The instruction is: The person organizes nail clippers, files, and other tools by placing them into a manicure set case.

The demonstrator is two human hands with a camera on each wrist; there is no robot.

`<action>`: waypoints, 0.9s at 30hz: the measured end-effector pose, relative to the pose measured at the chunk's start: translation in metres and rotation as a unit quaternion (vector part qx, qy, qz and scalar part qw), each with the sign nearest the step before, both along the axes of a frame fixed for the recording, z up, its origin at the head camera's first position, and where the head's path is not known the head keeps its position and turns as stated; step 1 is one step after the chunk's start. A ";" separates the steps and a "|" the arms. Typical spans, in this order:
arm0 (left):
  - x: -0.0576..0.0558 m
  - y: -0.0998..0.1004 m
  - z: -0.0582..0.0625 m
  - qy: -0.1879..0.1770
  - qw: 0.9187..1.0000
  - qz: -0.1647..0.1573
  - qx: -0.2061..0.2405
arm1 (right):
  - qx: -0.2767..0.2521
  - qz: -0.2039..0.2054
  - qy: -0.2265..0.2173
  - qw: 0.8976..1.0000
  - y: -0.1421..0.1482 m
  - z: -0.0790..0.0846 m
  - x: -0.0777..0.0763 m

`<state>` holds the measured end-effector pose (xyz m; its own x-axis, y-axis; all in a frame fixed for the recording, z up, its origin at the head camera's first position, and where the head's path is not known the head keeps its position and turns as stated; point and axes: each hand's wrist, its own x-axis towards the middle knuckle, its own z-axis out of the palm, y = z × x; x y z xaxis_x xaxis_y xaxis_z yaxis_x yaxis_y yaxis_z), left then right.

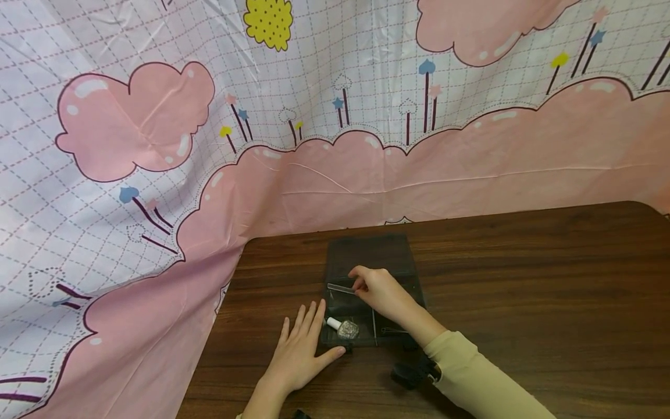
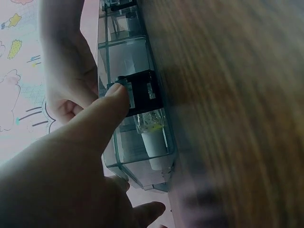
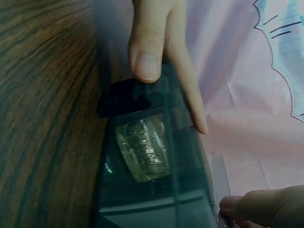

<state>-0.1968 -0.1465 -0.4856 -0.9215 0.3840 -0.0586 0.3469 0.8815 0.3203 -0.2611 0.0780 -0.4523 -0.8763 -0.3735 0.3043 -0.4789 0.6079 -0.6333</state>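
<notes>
A dark see-through compartment box (image 1: 370, 254) lies on the table with its lid folded back. Over its left side, my right hand (image 1: 386, 292) pinches a narrow clear strip (image 1: 339, 288) between thumb and fingers. The strip (image 3: 220, 175) also shows in the right wrist view, upright beside the box wall. My left hand (image 1: 299, 354) has its fingers spread along the box's left edge, its thumb touching a black latch (image 2: 141, 91) on the front. A glittery nail polish bottle (image 1: 348, 330) with a white cap lies in the front left compartment.
A thin rod (image 1: 374, 327) stretches front to back in the box, and a slim dark metal piece (image 1: 394, 330) lies right of it. Brown wooden table (image 1: 523, 302) surrounds the box. A patterned pink and white curtain (image 1: 335, 180) hangs behind and at the left.
</notes>
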 end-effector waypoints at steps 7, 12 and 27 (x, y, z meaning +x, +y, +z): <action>0.000 0.000 0.001 -0.006 1.000 -0.001 0.004 | 0.041 -0.001 0.005 0.999 -0.005 0.001 0.001; 0.000 0.000 0.001 -0.003 1.000 0.000 0.006 | 0.076 0.007 0.006 0.997 -0.008 0.002 0.002; 0.001 0.000 0.000 0.001 1.000 0.000 0.009 | 0.106 -0.008 -0.022 0.994 -0.015 0.002 0.003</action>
